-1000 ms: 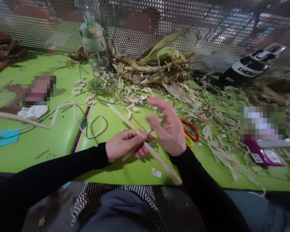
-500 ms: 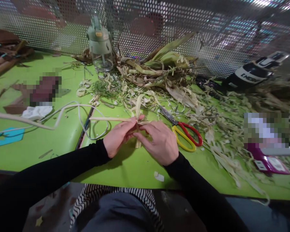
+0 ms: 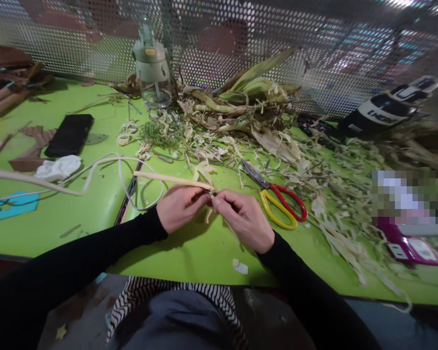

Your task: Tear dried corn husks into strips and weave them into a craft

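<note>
My left hand (image 3: 182, 208) is closed round one end of a pale, stick-like husk piece (image 3: 164, 178), which points left over the table. Strips of corn husk (image 3: 203, 171) fold out above and below the fingers at that end. My right hand (image 3: 244, 221) pinches a thin husk strip right beside the left fingertips, with a tail hanging below the palm. Fingers hide the exact spot where the strips meet. Scissors (image 3: 264, 185) with one red and one yellow handle lie just right of my right hand, blades pointing away.
Dried corn husks (image 3: 237, 107) and shreds cover the back and right. A clear-bottomed bottle (image 3: 153, 73) stands behind; a black bottle (image 3: 379, 113) leans at right. A phone (image 3: 69, 135), white cable (image 3: 119, 177), blue tag (image 3: 14, 206) and purple packet (image 3: 410, 245) lie around.
The right hand has shifted slightly right and down, now pinching a strip. The upright husk strip has folded down, and the stick-like piece now tilts, its left end higher.
</note>
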`<action>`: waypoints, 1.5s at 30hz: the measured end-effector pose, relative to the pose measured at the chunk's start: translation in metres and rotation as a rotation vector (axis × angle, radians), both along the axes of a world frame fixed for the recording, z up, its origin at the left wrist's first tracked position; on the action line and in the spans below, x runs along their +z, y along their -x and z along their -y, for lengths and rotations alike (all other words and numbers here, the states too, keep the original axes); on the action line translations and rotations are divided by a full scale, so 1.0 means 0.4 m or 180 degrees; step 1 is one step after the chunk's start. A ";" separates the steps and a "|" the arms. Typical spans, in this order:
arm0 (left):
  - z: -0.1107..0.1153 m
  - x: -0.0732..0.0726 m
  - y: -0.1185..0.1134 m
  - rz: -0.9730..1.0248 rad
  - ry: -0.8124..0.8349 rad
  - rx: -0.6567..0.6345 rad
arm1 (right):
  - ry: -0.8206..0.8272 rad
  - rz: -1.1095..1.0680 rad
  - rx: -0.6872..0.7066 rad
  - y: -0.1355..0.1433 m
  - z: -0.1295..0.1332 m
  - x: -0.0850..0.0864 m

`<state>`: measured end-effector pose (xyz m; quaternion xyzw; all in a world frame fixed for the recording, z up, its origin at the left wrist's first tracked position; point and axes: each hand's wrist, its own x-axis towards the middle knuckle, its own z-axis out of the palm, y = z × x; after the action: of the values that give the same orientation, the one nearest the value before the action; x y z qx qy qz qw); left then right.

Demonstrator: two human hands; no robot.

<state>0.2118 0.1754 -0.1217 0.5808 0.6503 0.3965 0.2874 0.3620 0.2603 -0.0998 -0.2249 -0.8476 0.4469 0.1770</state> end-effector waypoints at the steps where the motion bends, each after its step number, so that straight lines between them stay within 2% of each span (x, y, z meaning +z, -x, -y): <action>1: 0.003 0.003 0.000 -0.0205 -0.0014 0.0012 | -0.0109 -0.0004 0.0026 0.000 0.003 0.001; 6: 0.012 0.014 -0.001 -0.0178 -0.0086 -0.0137 | -0.0615 -0.0103 0.0189 0.000 0.014 0.008; 10: 0.011 0.015 0.005 0.0089 -0.0007 -0.0026 | -0.0723 -0.0082 0.0513 -0.001 0.023 -0.002; 13: 0.004 0.012 0.010 0.0340 0.0008 0.0036 | -0.0785 -0.0093 0.0552 -0.001 0.029 -0.012; 15: 0.000 0.008 0.011 0.0440 0.0002 -0.0007 | -0.0919 -0.0207 0.0389 -0.002 0.027 -0.013; 19: -0.002 0.005 0.008 0.0958 -0.0100 -0.0133 | -0.1608 -0.0507 -0.0426 -0.005 0.004 -0.009; 21: 0.001 0.009 0.007 0.1190 0.0017 -0.0113 | -0.1824 -0.0340 -0.0547 -0.004 -0.010 -0.009; 25: 0.005 0.019 0.011 0.1267 0.0276 0.0050 | -0.1405 -0.0057 -0.0366 -0.003 -0.019 -0.011; 28: 0.000 0.017 0.010 0.1289 0.0162 0.0010 | -0.0977 -0.0177 -0.0330 -0.003 -0.008 -0.009; 32: -0.013 0.005 0.005 0.1138 -0.0048 -0.0029 | -0.0721 -0.0412 -0.0211 0.000 0.008 -0.014; 38: -0.024 0.004 0.014 0.0724 -0.0066 0.0297 | -0.0330 -0.0587 -0.0037 0.007 0.000 -0.025; 42: -0.013 0.019 0.009 0.1142 0.0235 0.0107 | 0.0011 -0.0361 -0.0294 0.004 -0.021 -0.013; 45: -0.006 0.021 -0.002 0.1782 0.0401 -0.0132 | -0.0057 -0.0222 -0.0464 0.005 -0.034 -0.012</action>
<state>0.2125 0.1778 -0.1133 0.4429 0.5570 0.4942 0.4993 0.3598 0.2740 -0.1046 -0.2687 -0.8263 0.4327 0.2404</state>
